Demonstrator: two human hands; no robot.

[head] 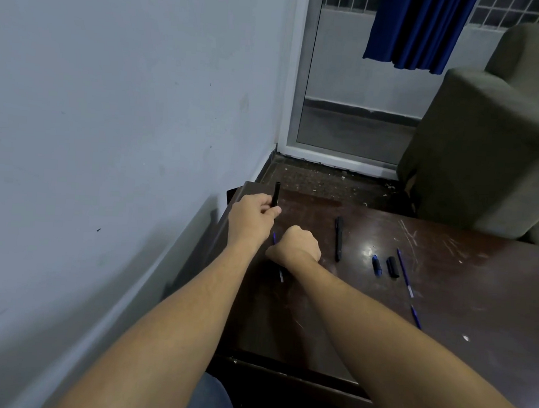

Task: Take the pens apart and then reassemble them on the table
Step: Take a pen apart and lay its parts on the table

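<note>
My left hand (252, 218) grips a black pen barrel (276, 193) that stands upright near the far left corner of the dark wooden table (444, 309). My right hand (297, 246) is closed in a fist just below it, holding a thin blue refill (277, 258) that sticks out above and below the fist. A whole black pen (339, 238) lies to the right. Further right lie a blue cap (376, 265), a short black piece (392, 266) and a long blue refill (405, 273). Another blue piece (416, 317) lies near my right forearm.
A grey-white wall (108, 131) runs along the table's left side. A grey-green armchair (486, 154) stands behind the table at the right. A glass door (347, 98) with a blue curtain (414, 29) is at the back. The tabletop is scratched and glossy.
</note>
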